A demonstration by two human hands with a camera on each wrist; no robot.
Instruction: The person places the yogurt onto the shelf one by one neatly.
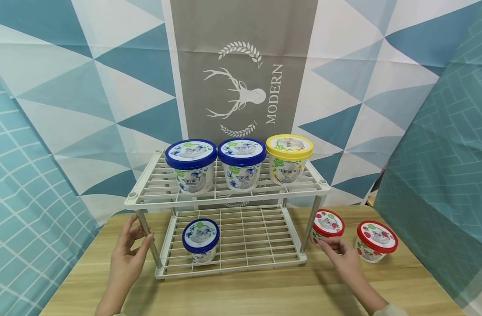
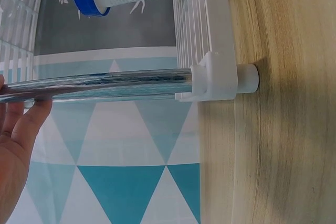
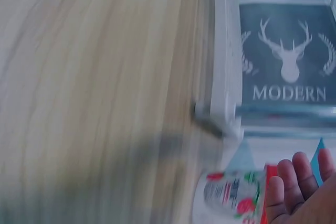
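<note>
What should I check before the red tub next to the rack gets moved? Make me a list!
1. Left hand holding the front left post: ok.
2. Right hand touching the red tub: cannot tell; they overlap in the head view.
3. Red tub's lid on: ok.
4. Free space on the lower shelf, right of its blue tub: ok.
5. Top-shelf tubs upright: ok.

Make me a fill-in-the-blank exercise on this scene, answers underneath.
1. On the upper shelf, the rightmost tub is lidded in ____.
2. The number of tubs on the lower shelf is ____.
3. The hand that grips a post is the ____ one.
4. The right hand is nearest a tub lidded in ____.

Missing words: yellow; one; left; red.
</note>
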